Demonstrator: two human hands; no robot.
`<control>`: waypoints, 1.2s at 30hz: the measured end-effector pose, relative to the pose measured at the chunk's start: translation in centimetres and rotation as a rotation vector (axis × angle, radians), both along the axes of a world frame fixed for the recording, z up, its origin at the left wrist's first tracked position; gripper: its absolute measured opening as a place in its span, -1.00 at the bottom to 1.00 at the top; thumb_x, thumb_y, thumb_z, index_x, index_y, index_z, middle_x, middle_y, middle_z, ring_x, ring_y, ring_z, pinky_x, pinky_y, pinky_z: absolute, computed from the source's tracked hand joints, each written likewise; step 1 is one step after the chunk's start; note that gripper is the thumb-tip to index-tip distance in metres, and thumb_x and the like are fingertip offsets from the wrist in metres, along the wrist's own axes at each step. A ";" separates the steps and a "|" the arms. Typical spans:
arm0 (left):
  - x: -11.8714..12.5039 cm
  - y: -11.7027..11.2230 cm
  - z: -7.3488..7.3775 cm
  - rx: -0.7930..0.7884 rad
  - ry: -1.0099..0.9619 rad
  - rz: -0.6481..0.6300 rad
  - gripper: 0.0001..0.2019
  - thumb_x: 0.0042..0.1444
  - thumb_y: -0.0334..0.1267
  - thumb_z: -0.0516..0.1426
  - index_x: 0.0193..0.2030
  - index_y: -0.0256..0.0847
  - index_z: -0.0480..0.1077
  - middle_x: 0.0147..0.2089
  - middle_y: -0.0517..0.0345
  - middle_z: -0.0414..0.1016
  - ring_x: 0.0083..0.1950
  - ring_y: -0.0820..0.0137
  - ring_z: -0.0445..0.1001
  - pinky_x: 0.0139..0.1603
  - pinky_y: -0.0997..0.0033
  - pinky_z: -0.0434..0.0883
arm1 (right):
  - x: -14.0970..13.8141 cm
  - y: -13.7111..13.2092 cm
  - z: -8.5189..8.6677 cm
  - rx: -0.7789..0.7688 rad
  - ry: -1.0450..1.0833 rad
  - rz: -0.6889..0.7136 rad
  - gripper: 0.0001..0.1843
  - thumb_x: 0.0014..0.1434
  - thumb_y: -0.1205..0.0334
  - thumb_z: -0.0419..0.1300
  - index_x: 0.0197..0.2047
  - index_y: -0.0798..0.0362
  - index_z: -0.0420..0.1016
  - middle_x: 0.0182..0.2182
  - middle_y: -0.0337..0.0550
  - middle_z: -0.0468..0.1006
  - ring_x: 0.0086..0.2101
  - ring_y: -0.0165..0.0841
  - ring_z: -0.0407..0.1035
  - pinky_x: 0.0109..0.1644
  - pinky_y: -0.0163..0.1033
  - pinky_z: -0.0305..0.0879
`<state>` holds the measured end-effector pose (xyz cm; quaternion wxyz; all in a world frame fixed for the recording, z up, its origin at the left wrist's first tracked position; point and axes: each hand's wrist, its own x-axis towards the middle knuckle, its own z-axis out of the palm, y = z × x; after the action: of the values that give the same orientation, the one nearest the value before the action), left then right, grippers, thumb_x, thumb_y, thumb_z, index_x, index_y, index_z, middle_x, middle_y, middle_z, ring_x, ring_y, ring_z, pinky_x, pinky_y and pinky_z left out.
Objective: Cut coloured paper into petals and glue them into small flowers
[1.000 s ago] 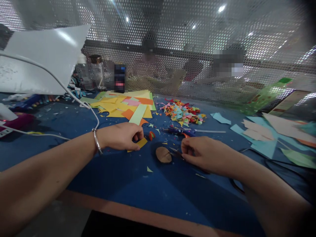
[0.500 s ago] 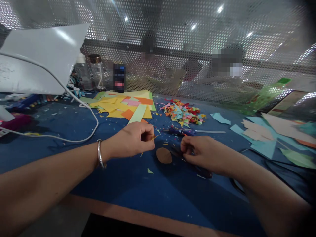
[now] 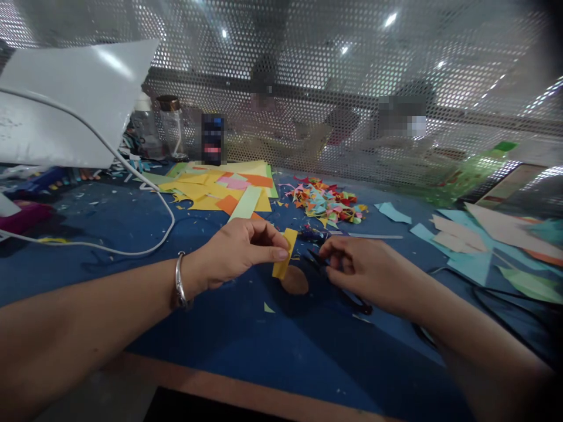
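Where the blue table (image 3: pixel 246 340) comes nearest, a small green scrap (image 3: pixel 268 308) lies just in front of the brown oval (image 3: pixel 296 282), which rests on the tabletop. At the oval's left side, the left hand (image 3: pixel 246 249) has its thumb and fingers closed on a yellow strip (image 3: pixel 285 258), pinching it upright and slightly tilted. The strip's lower end overlaps the oval's left edge in view; whether they touch, I cannot tell. A second ago that strip was low over the table, farther left of the oval; now it is raised, and the hand has come closer in. A silver bracelet (image 3: pixel 179 281) circles that wrist.

To the right of the oval, the right hand (image 3: pixel 358 264) has its fingers curled around dark scissors (image 3: pixel 317 258). Their tips, earlier pointing toward the oval, are now lifted and angled past it. Beyond the oval, partly hidden by the hands, is a blue tool (image 3: pixel 313 234). Farther behind the oval sits a pile of colourful scraps (image 3: pixel 328 200), with yellow sheets (image 3: pixel 202 189) to its left, both unchanged. Beyond everything stands a perforated metal screen (image 3: pixel 299 64).
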<state>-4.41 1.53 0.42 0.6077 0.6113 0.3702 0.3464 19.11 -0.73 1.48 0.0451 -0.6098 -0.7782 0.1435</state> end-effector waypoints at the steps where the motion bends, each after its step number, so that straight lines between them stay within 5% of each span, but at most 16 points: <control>1: 0.0 0.1 -0.1 0.014 -0.010 0.023 -0.84 -0.05 -0.36 0.31 -0.33 -0.28 0.44 -0.36 0.22 0.45 -0.32 0.50 0.39 -0.20 0.41 0.33 | -0.1 0.0 0.0 -0.007 -0.031 0.017 -0.87 0.06 0.31 0.13 -0.28 0.02 0.44 -0.49 -0.22 0.51 -0.52 -0.38 0.34 -0.45 -0.32 0.15; 6: 0.2 0.2 0.2 0.034 -0.059 0.168 -0.59 -0.04 -0.43 0.28 -0.03 -0.24 0.34 -0.44 0.35 0.36 -0.40 0.53 0.34 -0.29 0.45 0.32 | -0.2 0.1 0.1 -0.056 -0.148 0.087 -0.84 0.14 0.25 0.10 -0.48 0.00 0.28 -0.53 -0.21 0.45 -0.51 -0.35 0.32 -0.44 -0.29 0.11; 13: 0.2 -0.1 0.3 0.018 -0.091 0.117 -0.85 0.01 -0.33 0.28 -0.35 -0.28 0.37 -0.40 0.22 0.45 -0.39 0.53 0.38 -0.34 0.48 0.31 | -0.1 0.2 0.3 0.057 -0.011 0.146 -0.74 0.27 0.14 0.01 -0.45 0.01 0.27 -0.52 -0.21 0.42 -0.50 -0.36 0.27 -0.42 -0.28 0.08; 22: 0.8 -0.9 -0.2 -0.018 -0.066 -0.013 -0.87 0.04 -0.26 0.28 -0.35 -0.25 0.43 -0.38 0.20 0.47 -0.36 0.51 0.40 -0.40 0.51 0.27 | -1.2 -0.6 0.3 0.220 0.235 0.163 -0.68 0.31 0.10 -0.04 -0.47 -0.01 0.15 -0.55 -0.30 0.25 -0.51 -0.40 0.19 -0.42 -0.29 0.08; 29: 1.4 -0.5 -0.7 0.105 -0.163 0.044 -0.85 -0.03 -0.34 0.31 -0.42 -0.27 0.41 -0.41 0.26 0.43 -0.36 0.54 0.37 -0.29 0.48 0.30 | -2.7 -1.3 0.2 0.141 0.344 0.189 -0.74 0.27 0.15 -0.02 -0.46 -0.01 0.17 -0.55 -0.30 0.27 -0.51 -0.39 0.18 -0.42 -0.29 0.10; 36: 1.4 -0.2 -0.5 0.050 -0.249 0.143 -0.80 -0.08 -0.35 0.35 -0.46 -0.27 0.38 -0.45 0.30 0.44 -0.43 0.56 0.34 -0.32 0.48 0.31 | -3.4 -1.5 0.0 -0.161 0.777 0.178 -0.76 0.35 0.07 0.00 -0.32 0.01 0.26 -0.46 -0.27 0.45 -0.44 -0.38 0.39 -0.31 -0.27 0.31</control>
<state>-2.98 1.29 -0.06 0.6072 0.5505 0.3259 0.4713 15.73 -2.20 1.46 0.2753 -0.4422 -0.7392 0.4269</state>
